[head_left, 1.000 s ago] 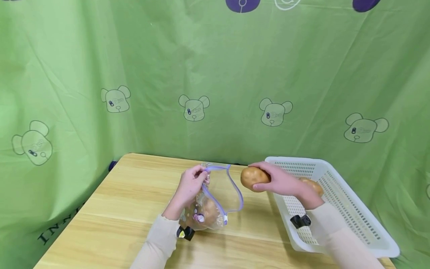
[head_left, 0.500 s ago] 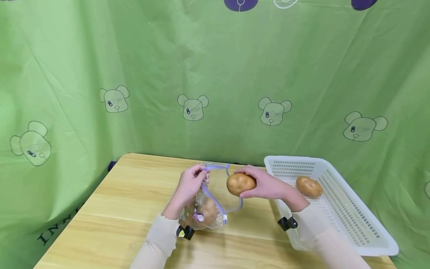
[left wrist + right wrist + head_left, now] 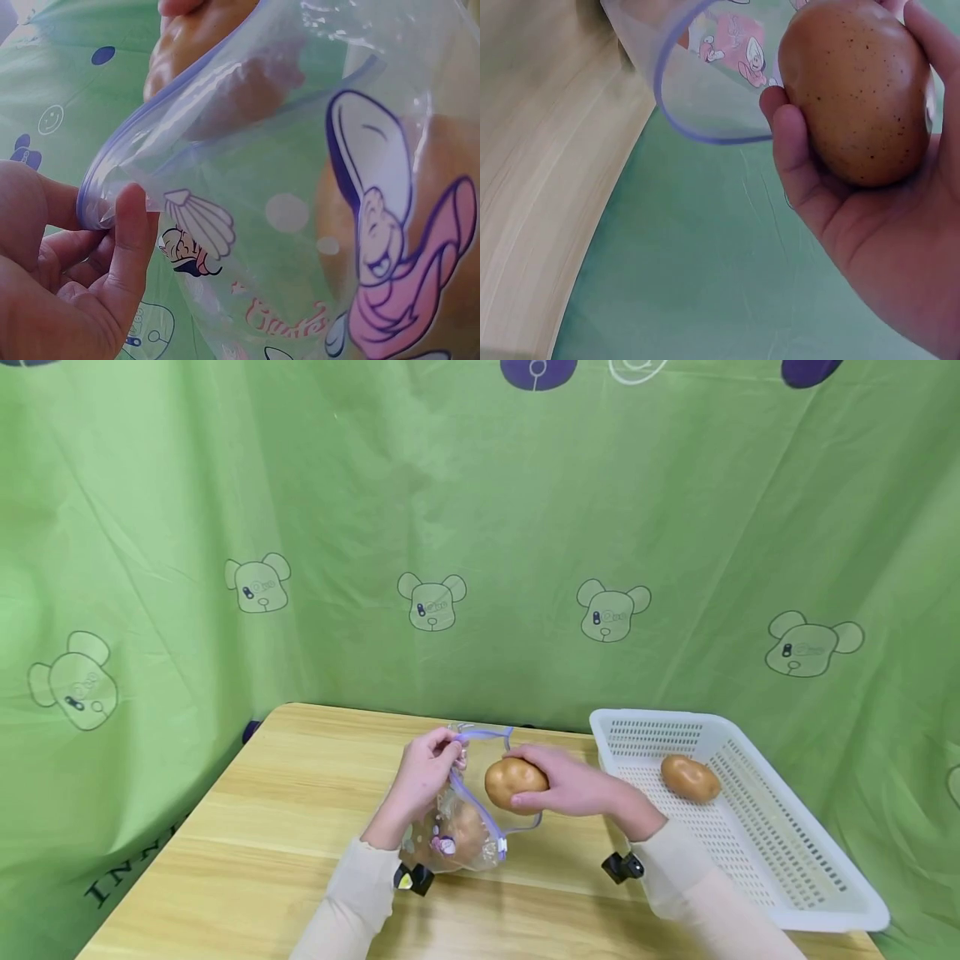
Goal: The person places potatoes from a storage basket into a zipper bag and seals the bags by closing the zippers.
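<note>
My left hand [image 3: 426, 770] pinches the rim of a clear zip bag [image 3: 285, 217] between thumb and fingers. Purple zip strips edge the bag's open mouth, and cartoon prints cover its side. Through the film a brown potato [image 3: 467, 833] shows low in the bag. My right hand [image 3: 573, 783] grips another potato [image 3: 516, 784], brown with dark specks, at the bag's mouth. In the right wrist view, fingers and thumb wrap this speckled potato [image 3: 859, 94] just beside the purple rim. How far it reaches inside the bag is hard to tell.
A white perforated basket [image 3: 806, 810] stands at the right of the wooden table [image 3: 300, 793], with one potato [image 3: 690, 778] lying in it. Behind the table hangs a green curtain [image 3: 517, 677] with bear-head prints.
My right hand has carried its potato leftward from beside the basket to the bag's mouth. The potato in the basket is now fully uncovered. My left hand keeps its pinch on the bag.
</note>
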The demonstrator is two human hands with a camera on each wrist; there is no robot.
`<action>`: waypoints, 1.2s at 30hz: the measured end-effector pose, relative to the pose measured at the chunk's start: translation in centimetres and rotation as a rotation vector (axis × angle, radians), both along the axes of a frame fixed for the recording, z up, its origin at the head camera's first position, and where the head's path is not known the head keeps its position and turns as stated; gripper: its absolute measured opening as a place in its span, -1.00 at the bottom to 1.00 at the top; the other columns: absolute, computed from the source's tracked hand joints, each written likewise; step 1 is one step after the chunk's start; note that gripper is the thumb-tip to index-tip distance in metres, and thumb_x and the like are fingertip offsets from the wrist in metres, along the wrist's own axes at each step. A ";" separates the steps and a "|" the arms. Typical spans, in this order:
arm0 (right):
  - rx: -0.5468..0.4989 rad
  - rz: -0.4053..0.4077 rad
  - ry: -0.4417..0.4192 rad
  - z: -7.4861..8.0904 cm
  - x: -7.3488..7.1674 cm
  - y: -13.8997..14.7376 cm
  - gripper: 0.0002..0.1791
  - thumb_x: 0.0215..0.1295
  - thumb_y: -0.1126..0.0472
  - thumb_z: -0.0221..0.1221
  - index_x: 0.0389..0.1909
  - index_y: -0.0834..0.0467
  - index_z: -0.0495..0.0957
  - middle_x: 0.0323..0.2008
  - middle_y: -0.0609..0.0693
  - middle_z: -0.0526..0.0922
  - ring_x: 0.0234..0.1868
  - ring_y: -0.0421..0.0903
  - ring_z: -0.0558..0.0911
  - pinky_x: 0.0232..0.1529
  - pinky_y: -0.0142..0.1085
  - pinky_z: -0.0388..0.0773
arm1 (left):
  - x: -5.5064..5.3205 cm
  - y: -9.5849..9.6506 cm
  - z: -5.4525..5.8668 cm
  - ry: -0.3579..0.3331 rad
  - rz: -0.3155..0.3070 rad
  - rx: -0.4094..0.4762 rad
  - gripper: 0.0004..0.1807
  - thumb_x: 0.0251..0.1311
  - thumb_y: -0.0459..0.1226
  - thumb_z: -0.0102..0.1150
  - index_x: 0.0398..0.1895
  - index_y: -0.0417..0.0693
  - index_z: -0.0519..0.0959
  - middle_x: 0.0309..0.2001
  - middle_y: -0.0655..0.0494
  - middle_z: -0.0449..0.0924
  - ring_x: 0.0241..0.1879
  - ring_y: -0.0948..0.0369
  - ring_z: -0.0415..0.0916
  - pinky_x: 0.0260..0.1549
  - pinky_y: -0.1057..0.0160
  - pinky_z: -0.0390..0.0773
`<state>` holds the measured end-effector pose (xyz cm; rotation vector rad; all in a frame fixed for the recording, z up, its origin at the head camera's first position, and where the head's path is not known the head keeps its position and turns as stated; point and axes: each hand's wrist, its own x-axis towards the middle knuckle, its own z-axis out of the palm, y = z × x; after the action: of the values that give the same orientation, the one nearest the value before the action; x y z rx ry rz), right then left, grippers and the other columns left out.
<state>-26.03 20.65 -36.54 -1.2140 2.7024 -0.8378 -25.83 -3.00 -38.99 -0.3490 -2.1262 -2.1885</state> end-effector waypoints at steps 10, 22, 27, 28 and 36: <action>0.033 -0.030 -0.003 -0.3 0.4 -0.8 -0.50 0.21 -0.17 0.19 0.05 0.03 0.39 -0.20 -0.19 0.49 -0.22 -0.23 0.53 -0.20 -0.28 0.53 | 0.0 0.1 0.0 -0.007 -0.004 0.005 -0.85 0.30 -0.45 -0.04 -0.26 -0.34 0.55 -0.41 -0.14 0.52 -0.45 0.21 0.47 -0.49 0.36 0.56; 0.134 -0.097 0.132 -1.2 0.8 -1.5 -0.48 0.16 -0.17 0.21 0.05 0.02 0.40 -0.17 -0.16 0.43 -0.21 -0.21 0.49 -0.20 -0.26 0.51 | 0.1 0.1 0.2 -0.010 -0.013 0.005 -0.85 0.31 -0.46 -0.04 -0.24 -0.38 0.54 -0.42 -0.10 0.52 -0.45 0.20 0.47 -0.48 0.37 0.55; 0.136 -0.098 0.138 -1.3 0.8 -1.7 -0.42 0.15 -0.23 0.21 0.08 0.01 0.40 -0.13 -0.14 0.44 -0.19 -0.20 0.50 -0.20 -0.25 0.52 | 0.1 -0.1 0.4 -0.024 -0.032 0.011 -0.85 0.30 -0.50 -0.06 -0.24 -0.43 0.52 -0.40 -0.21 0.52 -0.44 0.14 0.46 -0.48 0.34 0.56; 0.135 -0.093 0.138 -1.4 0.8 -1.7 -0.41 0.14 -0.24 0.20 0.09 0.01 0.39 -0.11 -0.13 0.44 -0.18 -0.19 0.51 -0.19 -0.25 0.52 | 0.1 -0.1 0.4 -0.025 -0.034 0.013 -0.85 0.29 -0.50 -0.06 -0.24 -0.44 0.52 -0.40 -0.22 0.52 -0.44 0.14 0.46 -0.48 0.33 0.56; 0.103 -0.031 0.125 -1.6 0.8 -2.0 -0.35 0.18 -0.23 0.18 0.18 0.06 0.36 -0.07 -0.10 0.49 -0.16 -0.18 0.53 -0.20 -0.27 0.54 | 0.2 0.0 0.3 -0.010 -0.018 0.022 -0.85 0.32 -0.46 -0.06 -0.26 -0.38 0.53 -0.41 -0.13 0.51 -0.45 0.20 0.46 -0.48 0.37 0.56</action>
<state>-25.26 18.65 -38.15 -1.2459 2.8290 -0.6374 -25.66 -3.00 -38.72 -0.3569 -2.1107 -2.2261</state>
